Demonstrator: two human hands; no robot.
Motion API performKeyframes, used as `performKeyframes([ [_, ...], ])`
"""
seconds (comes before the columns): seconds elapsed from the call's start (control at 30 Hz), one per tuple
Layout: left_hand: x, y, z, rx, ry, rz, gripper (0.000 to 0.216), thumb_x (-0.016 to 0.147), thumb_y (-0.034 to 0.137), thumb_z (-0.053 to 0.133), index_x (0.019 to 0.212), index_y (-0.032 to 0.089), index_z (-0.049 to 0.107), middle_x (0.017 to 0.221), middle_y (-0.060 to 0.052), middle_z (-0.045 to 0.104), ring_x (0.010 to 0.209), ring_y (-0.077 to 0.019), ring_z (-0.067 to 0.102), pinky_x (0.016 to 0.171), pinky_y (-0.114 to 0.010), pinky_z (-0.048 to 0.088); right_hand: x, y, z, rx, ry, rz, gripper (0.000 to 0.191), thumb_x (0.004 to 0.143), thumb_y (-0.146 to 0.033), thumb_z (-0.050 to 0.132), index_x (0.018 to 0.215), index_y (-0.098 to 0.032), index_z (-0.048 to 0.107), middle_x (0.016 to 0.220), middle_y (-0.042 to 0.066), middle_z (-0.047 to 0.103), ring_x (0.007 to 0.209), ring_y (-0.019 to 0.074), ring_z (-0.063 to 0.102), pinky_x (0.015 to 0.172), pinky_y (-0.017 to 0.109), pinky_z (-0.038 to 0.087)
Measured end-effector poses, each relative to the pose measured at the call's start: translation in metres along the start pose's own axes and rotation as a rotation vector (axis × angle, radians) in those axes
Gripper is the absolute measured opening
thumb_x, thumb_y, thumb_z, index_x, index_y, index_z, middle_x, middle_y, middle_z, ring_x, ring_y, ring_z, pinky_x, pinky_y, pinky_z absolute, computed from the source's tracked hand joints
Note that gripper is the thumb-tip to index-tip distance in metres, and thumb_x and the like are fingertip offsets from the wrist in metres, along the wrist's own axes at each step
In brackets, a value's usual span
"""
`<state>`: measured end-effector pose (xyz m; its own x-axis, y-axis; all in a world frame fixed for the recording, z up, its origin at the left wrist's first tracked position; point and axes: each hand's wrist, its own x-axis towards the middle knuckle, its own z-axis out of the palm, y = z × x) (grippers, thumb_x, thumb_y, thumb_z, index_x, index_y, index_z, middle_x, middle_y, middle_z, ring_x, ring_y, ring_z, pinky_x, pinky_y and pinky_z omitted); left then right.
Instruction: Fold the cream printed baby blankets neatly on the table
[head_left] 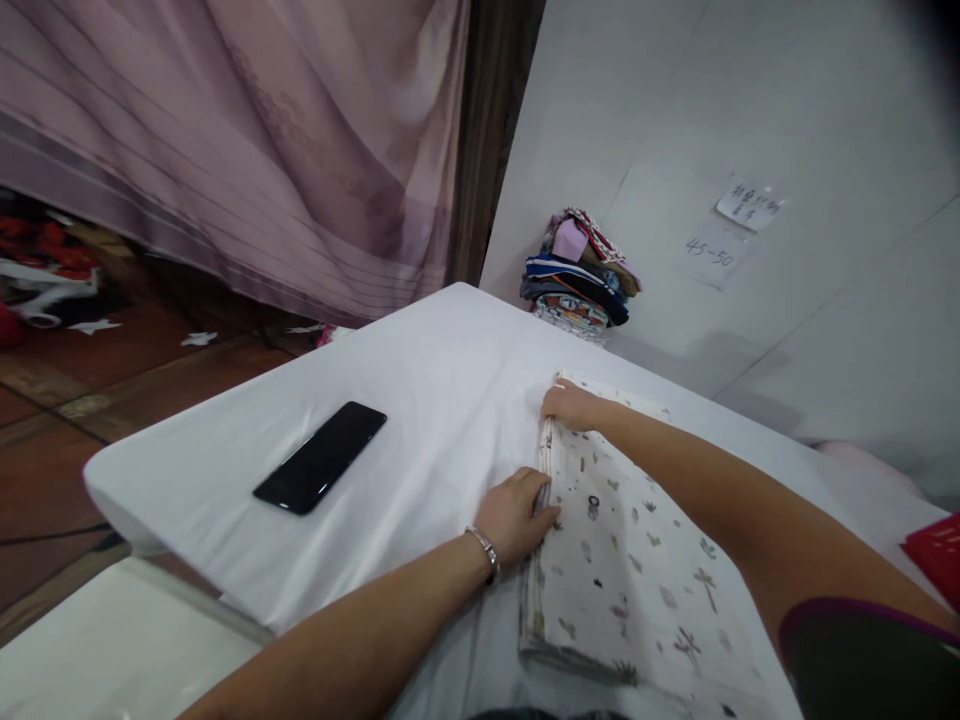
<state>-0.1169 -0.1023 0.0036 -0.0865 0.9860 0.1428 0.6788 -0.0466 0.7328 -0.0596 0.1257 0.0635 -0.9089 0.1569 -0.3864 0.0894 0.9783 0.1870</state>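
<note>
A stack of folded white cloth [637, 570] with small printed plants and figures lies on the white-covered table. Its layered edge faces left. My left hand [516, 515], with a silver bracelet on the wrist, holds that edge about midway, thumb on top and fingers along the side. Farther up, my right hand [571, 405] grips the far left corner, its fingers curled over the layers. The fingertips of my right hand are partly hidden. Part of the cloth lies behind my right forearm.
A black phone [322, 458] lies on the table cover [435, 400] to the left. Folded clothes [577, 270] are piled by the wall, where handwritten notes [709, 255] hang. A pink curtain [300, 150] hangs behind. Something red [934, 560] shows at far right.
</note>
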Motion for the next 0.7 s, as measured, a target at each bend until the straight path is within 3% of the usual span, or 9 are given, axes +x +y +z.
performKeyframes([
  [0.2, -0.002, 0.000, 0.000, -0.026, 0.019, 0.019, 0.036, 0.076, 0.032, 0.054, 0.112, 0.023, 0.052, 0.118, -0.003, 0.049, 0.090, -0.0154, 0.056, 0.080, -0.027, 0.045, 0.000, -0.002, 0.004, 0.034, 0.040, 0.001, 0.037, 0.068, -0.001, 0.047, 0.095, -0.020, 0.063, 0.101, 0.008, 0.063, 0.109, 0.0235, 0.046, 0.101, 0.049, 0.014],
  [0.3, -0.003, 0.000, -0.001, -0.006, -0.002, 0.039, 0.034, 0.076, 0.032, 0.055, 0.109, 0.024, 0.054, 0.122, -0.001, 0.046, 0.089, -0.0149, 0.056, 0.079, -0.027, 0.046, -0.007, 0.004, 0.010, 0.124, 0.185, 0.034, 0.041, 0.065, 0.002, 0.047, 0.096, -0.019, 0.063, 0.105, 0.008, 0.062, 0.111, 0.0226, 0.045, 0.098, 0.043, 0.023],
  [0.43, -0.002, 0.001, -0.001, 0.018, -0.005, 0.051, 0.025, 0.077, 0.031, 0.055, 0.100, 0.022, 0.057, 0.114, -0.002, 0.050, 0.088, -0.0151, 0.056, 0.078, -0.027, 0.046, -0.020, 0.007, 0.022, 0.233, 0.344, 0.034, 0.026, 0.068, -0.002, 0.050, 0.086, -0.015, 0.065, 0.094, 0.009, 0.063, 0.098, 0.0211, 0.050, 0.088, 0.035, 0.036],
  [0.6, -0.001, 0.001, -0.001, 0.022, -0.001, 0.020, 0.027, 0.075, 0.030, 0.056, 0.100, 0.021, 0.056, 0.106, -0.003, 0.052, 0.086, -0.0156, 0.056, 0.077, -0.027, 0.046, -0.028, 0.002, 0.033, 0.245, 0.351, -0.040, 0.020, 0.073, -0.009, 0.057, 0.089, -0.017, 0.066, 0.096, 0.008, 0.061, 0.097, 0.0212, 0.049, 0.084, 0.034, 0.038],
  [0.7, -0.002, 0.002, -0.001, 0.015, -0.006, 0.030, 0.035, 0.074, 0.030, 0.057, 0.108, 0.023, 0.054, 0.114, -0.003, 0.050, 0.089, -0.0162, 0.056, 0.079, -0.028, 0.047, -0.027, -0.001, 0.033, 0.205, 0.341, -0.029, 0.018, 0.072, -0.010, 0.059, 0.087, -0.017, 0.066, 0.096, 0.008, 0.061, 0.098, 0.0218, 0.048, 0.083, 0.034, 0.038],
])
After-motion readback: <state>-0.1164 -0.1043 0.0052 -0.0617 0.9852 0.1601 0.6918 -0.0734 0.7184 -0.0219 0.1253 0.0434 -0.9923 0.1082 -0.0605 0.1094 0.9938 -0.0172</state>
